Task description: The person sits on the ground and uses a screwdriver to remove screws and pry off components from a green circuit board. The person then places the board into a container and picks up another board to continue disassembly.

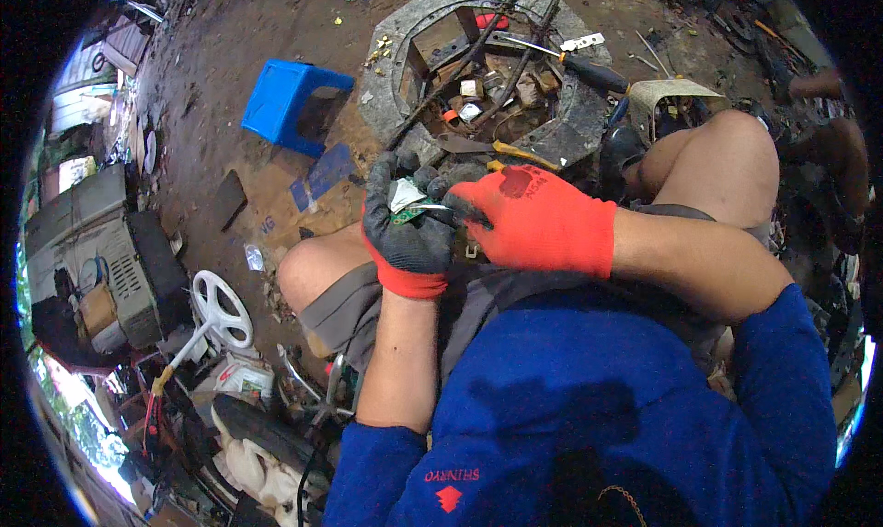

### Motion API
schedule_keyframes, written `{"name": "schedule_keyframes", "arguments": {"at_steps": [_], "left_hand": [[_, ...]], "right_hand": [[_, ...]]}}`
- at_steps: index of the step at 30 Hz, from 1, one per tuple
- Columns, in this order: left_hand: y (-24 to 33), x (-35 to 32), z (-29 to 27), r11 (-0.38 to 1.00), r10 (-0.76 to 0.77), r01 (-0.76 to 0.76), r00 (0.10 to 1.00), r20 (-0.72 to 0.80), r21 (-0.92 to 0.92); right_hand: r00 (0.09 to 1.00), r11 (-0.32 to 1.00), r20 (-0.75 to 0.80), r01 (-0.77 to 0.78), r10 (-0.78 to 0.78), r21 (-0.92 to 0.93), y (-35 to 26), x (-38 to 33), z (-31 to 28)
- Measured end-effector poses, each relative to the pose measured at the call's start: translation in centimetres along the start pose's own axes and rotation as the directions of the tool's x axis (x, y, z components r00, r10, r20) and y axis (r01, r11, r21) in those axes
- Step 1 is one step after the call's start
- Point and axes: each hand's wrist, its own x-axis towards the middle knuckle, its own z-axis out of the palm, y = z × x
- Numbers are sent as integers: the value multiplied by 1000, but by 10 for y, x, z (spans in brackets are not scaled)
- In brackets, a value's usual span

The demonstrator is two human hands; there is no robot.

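Note:
My left hand (405,228), in a black-palmed red glove, is curled palm up around a small green circuit board (405,216). A crumpled-looking silvery white piece (406,194) lies on top of the board. From the right, my right hand (533,216), in a matching glove, brings its pinched fingertips to the board's edge. A thin pale strip (429,207) runs from those fingertips over the board; what it is cannot be made out. Both hands are above my lap.
Ahead stands a grey octagonal concrete ring (386,99) with scraps inside. A screwdriver (593,72) and a yellow-handled tool (524,154) rest on it. A blue stool (280,99) is ahead left. An old casing (92,260) and a white spoked wheel (221,311) lie left.

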Motion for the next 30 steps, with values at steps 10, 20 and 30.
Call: {"name": "schedule_keyframes", "arguments": {"at_steps": [10,20,30], "left_hand": [[-10,-4,-8,982,170,-179,977,129,64],[-13,-6,-2,948,141,-140,990,17,286],[-13,-1,5,990,-27,38,996,-83,133]], "right_hand": [[997,990,79,38,-28,-133,-8,1,-13],[992,984,92,98,-85,-147,3,5,-24],[987,982,156,75,-48,-173,4,10,-38]]}}
